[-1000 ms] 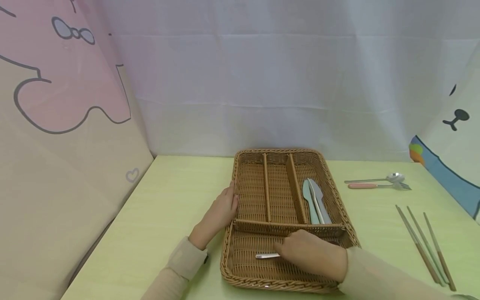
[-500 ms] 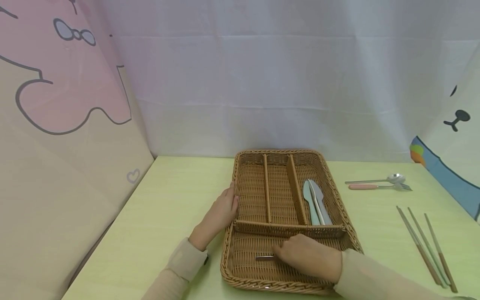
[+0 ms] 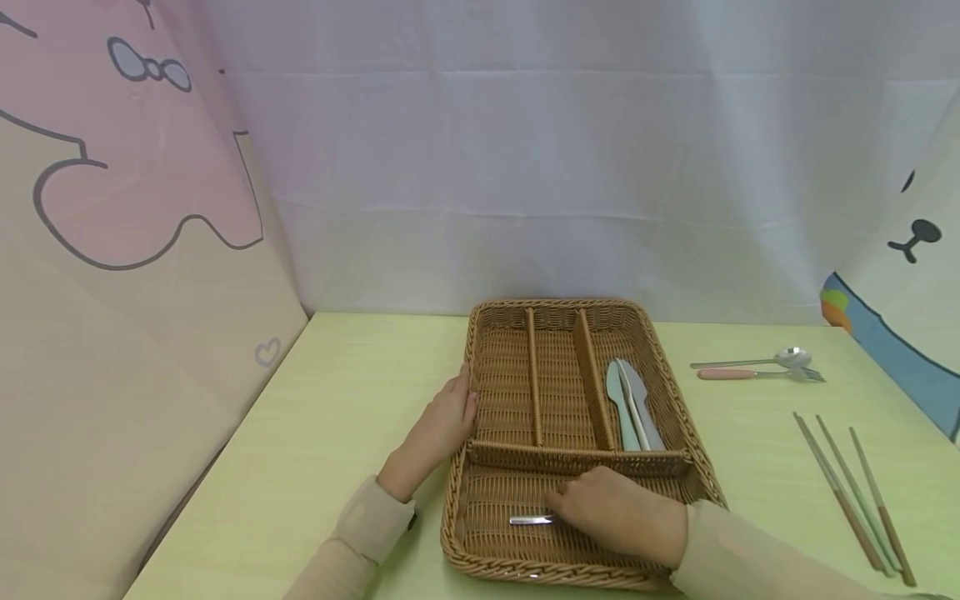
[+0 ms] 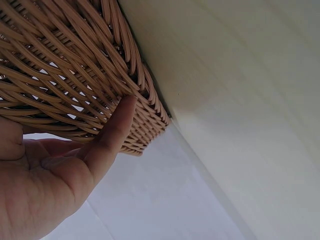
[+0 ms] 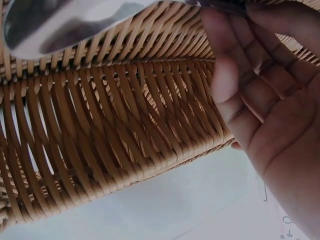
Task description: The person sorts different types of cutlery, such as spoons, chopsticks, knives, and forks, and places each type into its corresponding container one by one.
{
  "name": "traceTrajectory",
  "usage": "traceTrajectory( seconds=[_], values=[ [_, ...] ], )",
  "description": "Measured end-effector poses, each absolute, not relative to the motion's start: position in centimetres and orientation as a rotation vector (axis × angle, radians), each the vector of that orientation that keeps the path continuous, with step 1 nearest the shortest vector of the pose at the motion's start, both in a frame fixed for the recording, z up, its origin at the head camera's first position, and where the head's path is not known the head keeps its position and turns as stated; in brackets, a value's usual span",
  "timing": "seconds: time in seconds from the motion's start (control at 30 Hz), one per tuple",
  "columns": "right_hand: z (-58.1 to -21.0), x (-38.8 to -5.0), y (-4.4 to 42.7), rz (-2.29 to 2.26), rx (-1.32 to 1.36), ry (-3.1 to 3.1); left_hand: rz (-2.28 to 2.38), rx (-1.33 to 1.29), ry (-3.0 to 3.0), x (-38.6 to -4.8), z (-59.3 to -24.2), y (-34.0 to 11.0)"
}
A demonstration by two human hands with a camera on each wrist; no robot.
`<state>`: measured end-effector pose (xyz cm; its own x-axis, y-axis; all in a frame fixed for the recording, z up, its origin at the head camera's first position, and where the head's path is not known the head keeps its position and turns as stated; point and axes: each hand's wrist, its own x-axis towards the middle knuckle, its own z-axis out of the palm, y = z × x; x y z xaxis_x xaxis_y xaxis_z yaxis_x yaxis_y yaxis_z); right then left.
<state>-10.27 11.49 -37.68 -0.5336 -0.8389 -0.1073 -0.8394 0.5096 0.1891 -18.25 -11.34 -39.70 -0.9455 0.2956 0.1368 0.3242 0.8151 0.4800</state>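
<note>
The brown wicker cutlery basket [image 3: 555, 571] stands lengthwise on the table, with three long compartments behind one wide front compartment. My left hand [image 3: 442, 415] grips its left side; in the left wrist view a finger [image 4: 117, 125] lies along the outer wall. Over the front compartment, my right hand [image 3: 615, 512] holds a shiny metal spoon [image 3: 531, 520], whose handle end points left. Its broad, rounded bowl [image 5: 85, 22] shows in the right wrist view, while the hand hides it from the head camera. Several table knives [image 3: 633, 404], green, white and grey, lie in the right rear compartment.
To the basket's right, a spoon [image 3: 791, 357] and a pink-handled fork [image 3: 727, 374] lie side by side. Closer to me, several chopsticks [image 3: 855, 492] are spread on the pale table [image 3: 352, 375]. A white curtain [image 3: 525, 167] hangs behind.
My right hand has dipped slightly within the front compartment, still holding the spoon, whose exposed handle end has tilted a little. My left hand stays on the basket.
</note>
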Motion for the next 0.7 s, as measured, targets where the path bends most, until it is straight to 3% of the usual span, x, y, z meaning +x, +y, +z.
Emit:
traceTrajectory(
  seconds=[0.7],
  values=[
    [-34.7, -11.0, 12.4, 0.285, -1.557, 2.836, -0.799, -0.515, -2.920, -18.4, -39.9, -11.4]
  ],
)
